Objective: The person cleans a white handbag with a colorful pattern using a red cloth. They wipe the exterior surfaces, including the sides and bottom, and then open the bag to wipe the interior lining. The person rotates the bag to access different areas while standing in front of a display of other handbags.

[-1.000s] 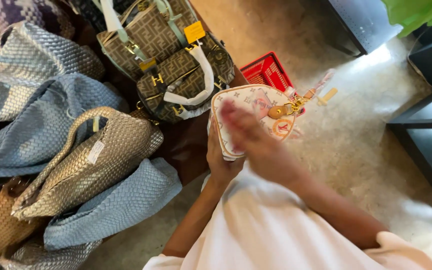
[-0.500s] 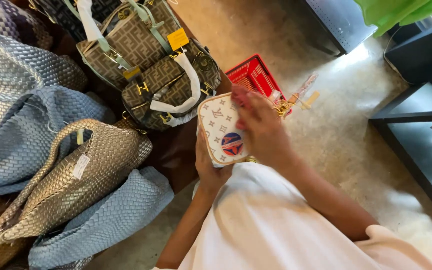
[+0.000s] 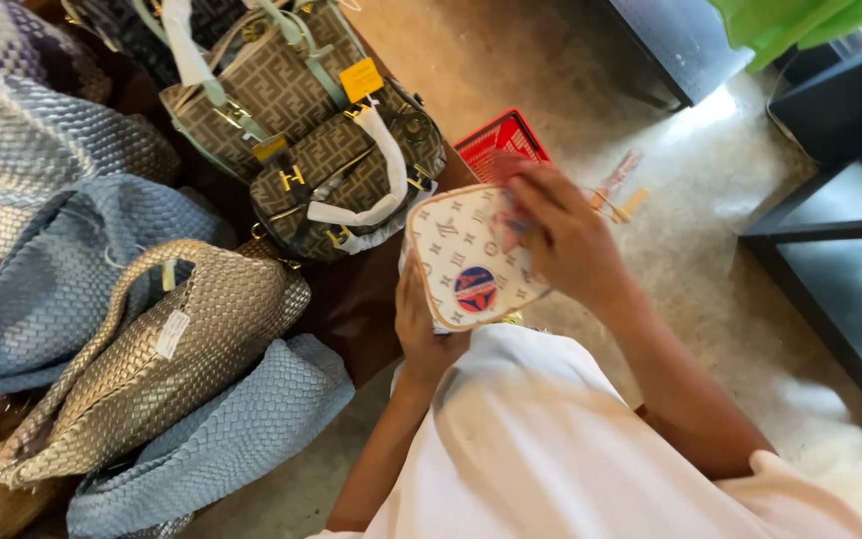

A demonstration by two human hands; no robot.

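Left hand: reaching up from below, cupping the lower left edge of the small white rounded pouch with a printed pattern and a round blue-and-red patch, fingers closed on it.
Right hand: coming in from the right, lying across the pouch's right side with fingers bent over its top, gripping it.
Pouch position: sitting between both hands, just above the white-clad lap, tilted with its patch facing up.
Far left: lying in a pile, a grey-blue woven bag, a metallic beige woven bag with a looped handle, a pale blue woven bag.
Top centre: resting on the dark brown table, two brown patterned handbags with pale straps.
Behind the hands: sitting on the floor, a red plastic basket, contents hidden.
Right: running open, speckled pale floor, bounded by a dark shelf unit.
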